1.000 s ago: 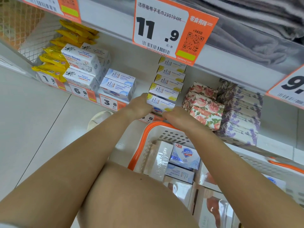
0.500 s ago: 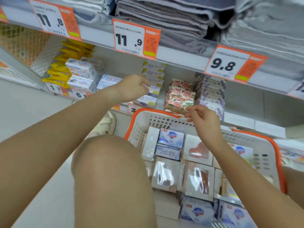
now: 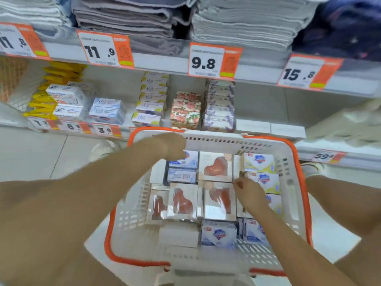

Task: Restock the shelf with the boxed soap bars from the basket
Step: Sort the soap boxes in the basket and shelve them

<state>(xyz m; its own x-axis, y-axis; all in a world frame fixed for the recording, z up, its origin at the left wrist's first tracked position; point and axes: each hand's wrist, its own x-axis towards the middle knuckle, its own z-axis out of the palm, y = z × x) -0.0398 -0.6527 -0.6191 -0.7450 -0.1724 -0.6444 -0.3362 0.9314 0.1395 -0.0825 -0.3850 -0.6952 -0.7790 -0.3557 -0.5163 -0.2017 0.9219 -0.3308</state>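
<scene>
left hand (image 3: 173,145) off shelf, over basket (image 3: 296,162)

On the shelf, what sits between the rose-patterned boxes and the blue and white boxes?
Head view: a stepped stack of white boxes with yellow corners.

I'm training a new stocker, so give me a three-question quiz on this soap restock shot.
1. True or false: both hands are over the basket.
2. Which hand reaches the boxes with a red window? A left B right
3. Fill in: the price tag above the floral boxes reads ___.

Key: 1 true; 2 B; 3 9.8
</scene>
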